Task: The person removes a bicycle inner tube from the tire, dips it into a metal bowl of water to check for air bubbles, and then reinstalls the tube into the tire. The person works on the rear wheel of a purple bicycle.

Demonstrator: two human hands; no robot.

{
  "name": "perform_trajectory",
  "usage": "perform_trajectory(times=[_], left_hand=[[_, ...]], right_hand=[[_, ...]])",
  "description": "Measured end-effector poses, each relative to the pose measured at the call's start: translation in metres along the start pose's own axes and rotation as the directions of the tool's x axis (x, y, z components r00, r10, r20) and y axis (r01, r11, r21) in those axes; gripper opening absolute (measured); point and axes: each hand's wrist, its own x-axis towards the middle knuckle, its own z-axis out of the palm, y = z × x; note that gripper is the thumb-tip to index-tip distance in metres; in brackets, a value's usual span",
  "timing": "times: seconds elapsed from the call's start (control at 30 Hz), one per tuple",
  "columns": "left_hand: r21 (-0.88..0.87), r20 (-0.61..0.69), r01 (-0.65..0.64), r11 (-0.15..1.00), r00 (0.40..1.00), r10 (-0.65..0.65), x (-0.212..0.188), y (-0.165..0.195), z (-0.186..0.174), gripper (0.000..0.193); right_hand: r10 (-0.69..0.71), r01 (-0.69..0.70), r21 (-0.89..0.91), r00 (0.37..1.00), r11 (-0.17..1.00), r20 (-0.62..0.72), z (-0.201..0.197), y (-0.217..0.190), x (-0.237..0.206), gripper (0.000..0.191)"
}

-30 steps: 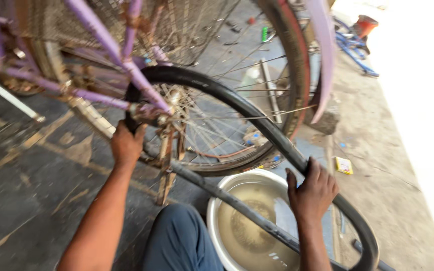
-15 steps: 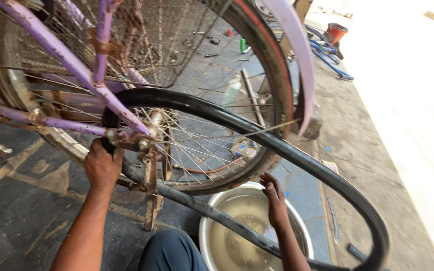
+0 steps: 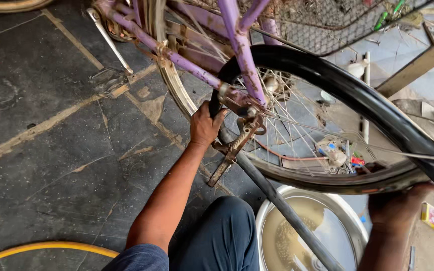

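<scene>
A black rubber inner tube [image 3: 347, 93] loops out from the rear wheel [image 3: 307, 165] of a purple bicycle [image 3: 237, 40]. My left hand [image 3: 204, 125] grips the tube close to the wheel's axle and the kickstand [image 3: 229, 155]. My right hand [image 3: 398, 208] is at the lower right, closed on the underside of the wheel's tyre where the tube passes. The tube's lower run crosses over a metal basin [image 3: 277, 213].
The basin holds cloudy water and sits by my knee [image 3: 222, 231]. A pedal [image 3: 107, 80] hangs over the dark tiled floor. A yellow hose [image 3: 41, 248] curves at the bottom left. Small parts and a yellow box [image 3: 432, 217] lie right.
My view has swung left and closer. My left hand stays by the axle. My right hand has left the tube over the basin and moved up to the tyre at the right.
</scene>
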Motion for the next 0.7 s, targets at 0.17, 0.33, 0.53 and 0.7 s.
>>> perform_trajectory(times=[0.17,0.33,0.53,0.7], left_hand=[[0.039,0.004,0.061,0.997,0.998,-0.061,-0.008,0.002,0.005,0.054],[0.212,0.014,-0.087,0.973,0.996,0.086,-0.007,0.007,-0.005,0.073],[-0.123,0.025,0.044,0.991,0.999,-0.041,-0.089,0.08,-0.041,0.03],[-0.052,0.865,-0.49,0.87,0.414,0.285,-0.143,0.17,0.034,0.04]], right_hand=[[-0.002,0.001,0.04,0.999,0.999,0.034,0.01,-0.02,-0.005,0.053],[0.203,0.028,-0.98,0.977,0.195,0.068,-0.02,-0.043,-0.101,0.06],[0.531,-0.157,-0.892,0.755,-0.425,-0.386,-0.064,-0.06,-0.204,0.074],[0.556,-0.106,-0.857,0.72,-0.503,-0.416,-0.042,-0.065,-0.215,0.064]])
